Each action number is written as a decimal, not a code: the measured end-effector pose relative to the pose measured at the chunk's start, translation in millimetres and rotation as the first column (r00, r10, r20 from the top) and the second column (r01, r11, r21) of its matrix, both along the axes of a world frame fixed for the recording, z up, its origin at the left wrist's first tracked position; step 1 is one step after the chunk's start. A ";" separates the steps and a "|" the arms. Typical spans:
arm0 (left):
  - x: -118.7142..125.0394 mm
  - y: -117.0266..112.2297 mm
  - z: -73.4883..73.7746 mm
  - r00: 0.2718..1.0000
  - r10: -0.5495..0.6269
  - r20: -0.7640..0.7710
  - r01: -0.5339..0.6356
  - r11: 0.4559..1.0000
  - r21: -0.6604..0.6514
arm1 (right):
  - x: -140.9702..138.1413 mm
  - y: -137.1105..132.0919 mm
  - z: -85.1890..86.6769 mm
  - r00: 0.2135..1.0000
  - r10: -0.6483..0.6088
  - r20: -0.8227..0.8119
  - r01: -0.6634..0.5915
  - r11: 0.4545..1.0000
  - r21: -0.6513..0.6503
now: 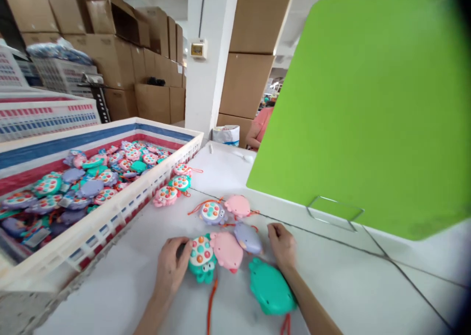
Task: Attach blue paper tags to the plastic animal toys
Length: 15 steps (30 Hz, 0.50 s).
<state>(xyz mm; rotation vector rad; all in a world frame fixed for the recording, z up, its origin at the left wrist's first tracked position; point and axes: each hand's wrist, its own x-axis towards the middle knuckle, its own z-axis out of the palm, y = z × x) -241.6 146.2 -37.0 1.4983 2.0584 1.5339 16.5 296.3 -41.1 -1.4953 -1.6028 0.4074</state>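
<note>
My left hand (172, 261) is closed at the left edge of a teal animal-shaped toy (201, 259) with a white face of coloured round buttons. A dark patch shows between its thumb and fingers; I cannot tell what it is. Against that toy lies a pink toy (227, 250), back side up, and beside it a purple toy (248, 238). My right hand (282, 244), fingers curled in, is just right of the purple toy; whatever they may hold is hidden. Near my right forearm lies a larger-looking teal toy (270, 287), back up, with a red cord (286, 324).
Farther up the white table (128, 281) lie another pink toy (238, 205), a purple button toy (212, 212) and a small group (180, 183). A plastic crate (110, 227) full of such toys stands left. A green board (368, 109) rises at right. Cartons and a person (259, 126) are behind.
</note>
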 end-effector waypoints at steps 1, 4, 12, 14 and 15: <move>0.1 0.0 0.2 1.000 0.001 0.006 -0.001 1.000 -0.014 | 0.1 0.1 -0.3 1.000 -0.004 0.001 0.004 1.000 0.002; 1.0 0.4 2.1 1.000 -0.004 0.019 0.005 0.998 -0.057 | 0.6 0.8 -0.9 1.000 -0.017 0.004 0.017 1.000 0.013; 3.2 3.0 7.3 1.000 0.016 0.023 -0.013 0.994 -0.107 | 0.3 2.2 -1.4 1.000 -0.026 -0.013 0.026 1.000 -0.005; 3.6 2.3 7.9 1.000 0.020 0.014 -0.018 0.995 -0.102 | -0.2 1.5 -0.3 1.000 -0.025 -0.017 0.025 1.000 -0.002; 3.8 1.4 7.9 1.000 0.020 0.008 -0.019 0.995 -0.098 | -0.5 1.0 0.5 1.000 -0.023 -0.021 0.023 1.000 0.002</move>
